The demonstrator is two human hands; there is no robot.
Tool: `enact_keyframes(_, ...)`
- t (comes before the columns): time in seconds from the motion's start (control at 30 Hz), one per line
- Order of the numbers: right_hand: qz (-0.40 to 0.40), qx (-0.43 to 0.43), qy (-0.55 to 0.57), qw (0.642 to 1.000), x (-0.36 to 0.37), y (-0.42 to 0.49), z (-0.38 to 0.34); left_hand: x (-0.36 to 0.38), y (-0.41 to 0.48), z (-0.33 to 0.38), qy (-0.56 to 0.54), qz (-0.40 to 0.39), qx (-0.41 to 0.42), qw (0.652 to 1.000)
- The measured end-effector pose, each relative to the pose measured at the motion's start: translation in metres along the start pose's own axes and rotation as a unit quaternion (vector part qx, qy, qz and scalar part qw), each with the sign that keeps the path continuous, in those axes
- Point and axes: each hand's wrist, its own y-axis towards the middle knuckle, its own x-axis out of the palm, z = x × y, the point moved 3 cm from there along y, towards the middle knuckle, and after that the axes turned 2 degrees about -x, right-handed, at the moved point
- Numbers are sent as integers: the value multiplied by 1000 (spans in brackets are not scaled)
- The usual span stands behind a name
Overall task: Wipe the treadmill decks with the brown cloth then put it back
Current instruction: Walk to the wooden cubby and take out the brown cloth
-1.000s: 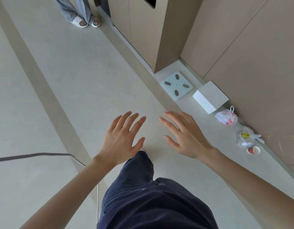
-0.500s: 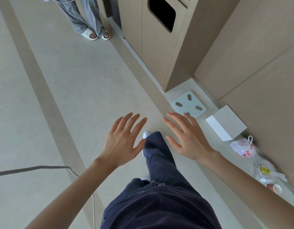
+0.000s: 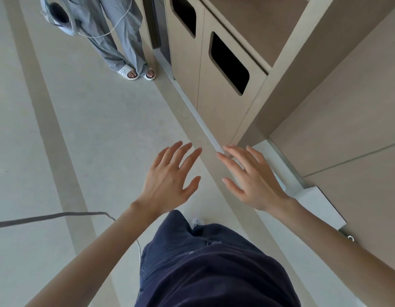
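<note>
Two bare hands hang palm-down over the floor, close together but apart. The left hand [image 3: 170, 180] is spread wide, fingers fanned, holding nothing; the right hand [image 3: 252, 180] is likewise splayed and empty. Below them, toward the wearer, are loose dark navy cloth trousers [image 3: 205, 267], with the tip of one white shoe [image 3: 197, 222] showing just under the left hand's wrist.

Under both hands lies a smooth pale grey floor [image 3: 85, 129] crossed by darker beige bands. Left of the left forearm runs one thin grey cable [image 3: 48, 217].

Beyond the right hand's fingertips stands a tan wooden bin cabinet [image 3: 218, 103] with two dark rounded rectangular openings. Right of the right wrist sits one white flat box [image 3: 320, 207].

Far beyond the left hand stands a second person [image 3: 123, 36] in grey trousers and two white slide sandals.

The brown cloth and treadmill decks are out of view.
</note>
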Motion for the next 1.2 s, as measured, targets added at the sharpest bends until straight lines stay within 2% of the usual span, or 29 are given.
enact_keyframes(0.23, 11, 50, -7, 999, 17, 74, 45, 8, 92, -54, 9, -40, 63, 997)
enact_keyframes(0.67, 56, 171, -36, 983, 7, 253, 96, -29, 284, -172, 20, -47, 214, 976)
enact_keyframes(0.93, 59, 223, -70, 970, 11, 294, 143, -16, 369, -182, 2, -48, 284, 958)
enact_keyframes(1.1, 30, 235, -72, 969, 9, 307, 188, -11, 432, -169, 14, -45, 320, 946)
enact_keyframes(1.2, 42, 251, -69, 965, 4, 314, 218, -11, 468, -156, 12, -36, 341, 939)
